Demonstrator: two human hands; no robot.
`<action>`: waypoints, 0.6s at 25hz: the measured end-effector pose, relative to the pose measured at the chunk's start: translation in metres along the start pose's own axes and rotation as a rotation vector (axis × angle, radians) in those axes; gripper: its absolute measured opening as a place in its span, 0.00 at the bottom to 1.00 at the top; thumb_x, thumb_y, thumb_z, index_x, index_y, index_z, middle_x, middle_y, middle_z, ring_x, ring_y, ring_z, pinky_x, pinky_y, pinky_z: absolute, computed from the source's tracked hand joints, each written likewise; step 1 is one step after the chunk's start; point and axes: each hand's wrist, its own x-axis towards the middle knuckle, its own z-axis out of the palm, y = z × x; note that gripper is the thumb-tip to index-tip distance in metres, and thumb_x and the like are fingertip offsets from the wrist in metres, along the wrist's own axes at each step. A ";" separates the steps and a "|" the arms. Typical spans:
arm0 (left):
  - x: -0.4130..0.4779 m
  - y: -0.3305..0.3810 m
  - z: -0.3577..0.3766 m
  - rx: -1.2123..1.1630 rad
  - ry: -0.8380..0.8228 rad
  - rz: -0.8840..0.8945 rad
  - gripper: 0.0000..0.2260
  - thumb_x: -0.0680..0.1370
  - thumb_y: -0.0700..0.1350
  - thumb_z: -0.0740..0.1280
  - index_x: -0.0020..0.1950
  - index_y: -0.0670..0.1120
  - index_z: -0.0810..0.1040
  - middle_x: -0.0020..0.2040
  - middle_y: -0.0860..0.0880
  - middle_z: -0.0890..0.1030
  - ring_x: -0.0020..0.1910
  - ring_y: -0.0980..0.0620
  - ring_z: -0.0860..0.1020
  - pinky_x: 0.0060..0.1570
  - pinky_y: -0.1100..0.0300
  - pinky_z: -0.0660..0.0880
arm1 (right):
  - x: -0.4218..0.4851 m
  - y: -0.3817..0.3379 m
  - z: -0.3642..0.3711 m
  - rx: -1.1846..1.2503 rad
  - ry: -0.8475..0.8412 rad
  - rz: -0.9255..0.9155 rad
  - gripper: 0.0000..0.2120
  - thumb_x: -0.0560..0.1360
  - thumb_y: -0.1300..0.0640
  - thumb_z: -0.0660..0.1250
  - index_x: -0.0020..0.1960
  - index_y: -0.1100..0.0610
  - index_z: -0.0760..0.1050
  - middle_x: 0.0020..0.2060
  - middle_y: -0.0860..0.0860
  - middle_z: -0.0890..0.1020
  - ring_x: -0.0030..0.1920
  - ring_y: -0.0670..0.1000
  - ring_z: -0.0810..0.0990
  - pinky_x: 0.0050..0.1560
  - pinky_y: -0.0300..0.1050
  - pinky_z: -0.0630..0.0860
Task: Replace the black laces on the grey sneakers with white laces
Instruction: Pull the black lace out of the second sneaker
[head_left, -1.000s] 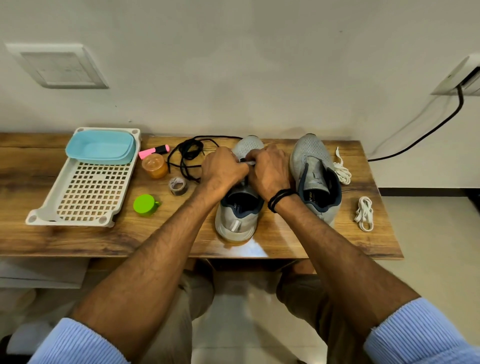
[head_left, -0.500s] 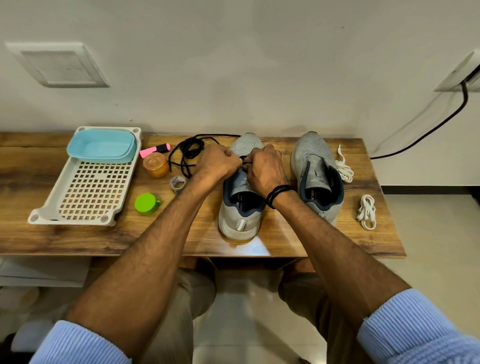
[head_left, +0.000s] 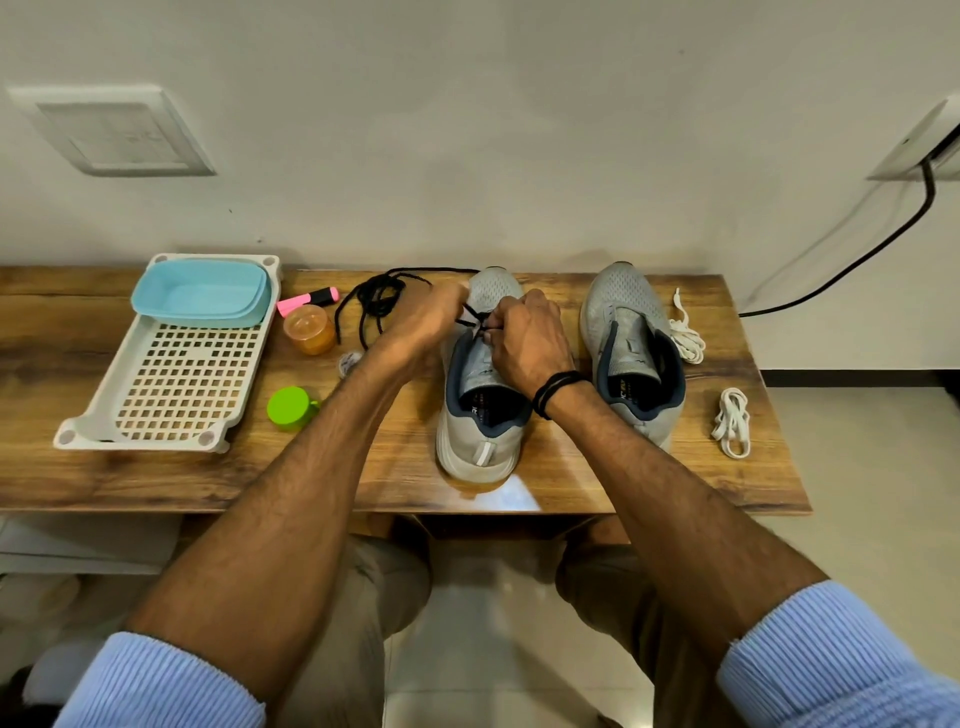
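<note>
Left hand has pulled away to the left since a moment ago, when both hands were bunched together over the shoe, so now you can see a bit of lace stretched between them.

Going left to right: the white tray with the blue tub just sits at the left end of the table and isn't part of this. Right of it, at the far side, the pulled-out black lace lies in a loose heap, so I'd say one shoe is already stripped. Then the left hand, fingers curled and pinching the second black lace. That lace still runs through what look like the eyelets nearest the toe of the left sneaker, which stands mid-table with its heel at the near edge. The right hand is curled on the same lace just above the tongue.

The right sneaker stands just beside it with no lace that I can see. Touching its right side lies a loose white lace, and nearer to me a bundled white lace, neither one threaded.

So roughly: removal almost done, one last bit to pull free, and all the white lacing on both shoes is still to go.
</note>
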 end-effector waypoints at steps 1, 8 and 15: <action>0.003 0.001 -0.002 -0.075 0.134 0.048 0.11 0.79 0.51 0.62 0.43 0.45 0.77 0.42 0.49 0.77 0.43 0.48 0.74 0.46 0.54 0.70 | 0.000 0.001 0.000 0.015 -0.003 -0.002 0.10 0.78 0.55 0.67 0.58 0.56 0.78 0.57 0.59 0.74 0.59 0.59 0.71 0.55 0.51 0.73; 0.002 -0.008 -0.003 0.353 0.504 0.272 0.31 0.70 0.42 0.68 0.72 0.44 0.62 0.64 0.40 0.68 0.61 0.39 0.69 0.53 0.55 0.67 | 0.001 0.001 0.001 0.011 0.002 -0.003 0.12 0.76 0.50 0.69 0.56 0.55 0.79 0.55 0.59 0.75 0.57 0.60 0.73 0.53 0.51 0.73; -0.005 0.008 0.005 -0.431 0.218 -0.103 0.10 0.75 0.40 0.60 0.37 0.41 0.76 0.34 0.44 0.82 0.36 0.42 0.85 0.40 0.51 0.82 | 0.003 0.002 0.002 -0.038 -0.001 -0.019 0.11 0.75 0.53 0.67 0.55 0.57 0.77 0.54 0.60 0.75 0.56 0.61 0.73 0.51 0.53 0.73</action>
